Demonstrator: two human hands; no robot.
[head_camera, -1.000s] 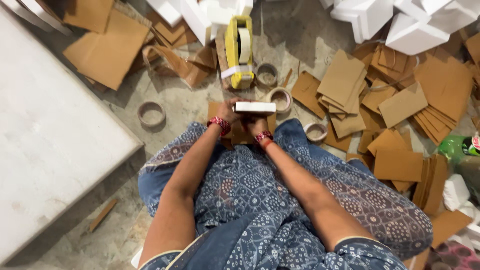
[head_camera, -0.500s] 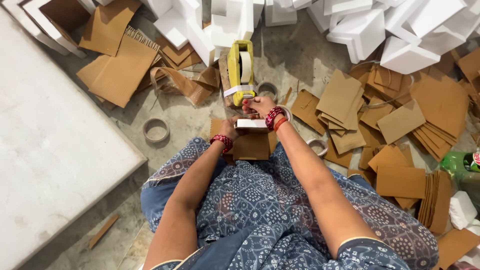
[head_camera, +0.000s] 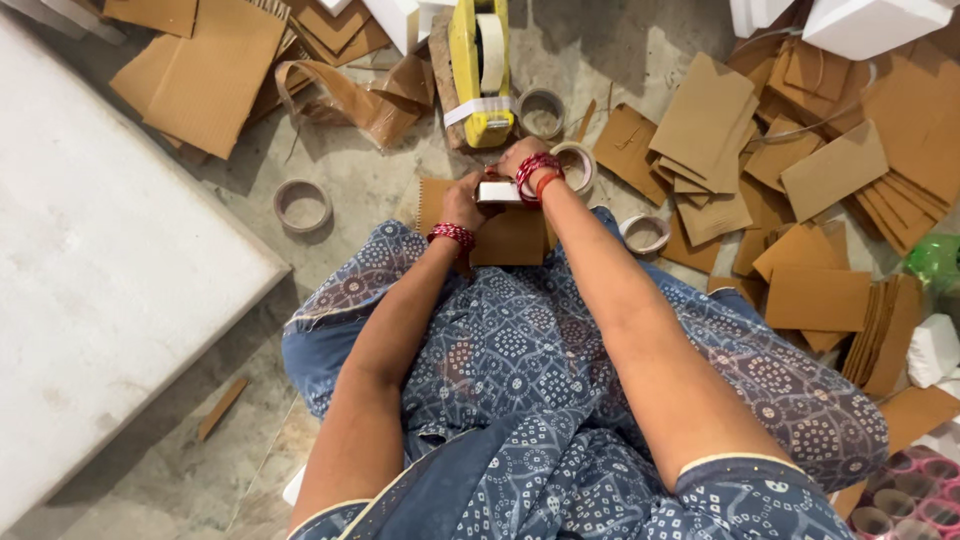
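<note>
— How did we have our arms?

— Both reached straight out over our lap. Our left hand (head_camera: 462, 200) was curled shut on the near left end of the small box (head_camera: 497, 192), and our right hand (head_camera: 520, 160) was bent at the wrist above the box's far side, fingers closed on it. Red bangles sat on both wrists.

— And where was the box relative to the hands?

— Between them, level, white on top, held just above a square of cardboard (head_camera: 505, 235) that lay on the floor (head_camera: 380, 180) in front of our knees. The yellow tape dispenser (head_camera: 481, 70) stood just beyond our right hand.

— What did we have around us?

— A bare concrete floor, dusty. Empty tape cores (head_camera: 302, 203) lay near us, one to the left and others by the dispenser. Stacks of cut cardboard pieces (head_camera: 715, 140) spread to the right, more cardboard sheets (head_camera: 205, 75) lay at the upper left, and a big white slab (head_camera: 90, 300) lay along our left side. White foam blocks (head_camera: 870, 20) were at the far right.
</note>
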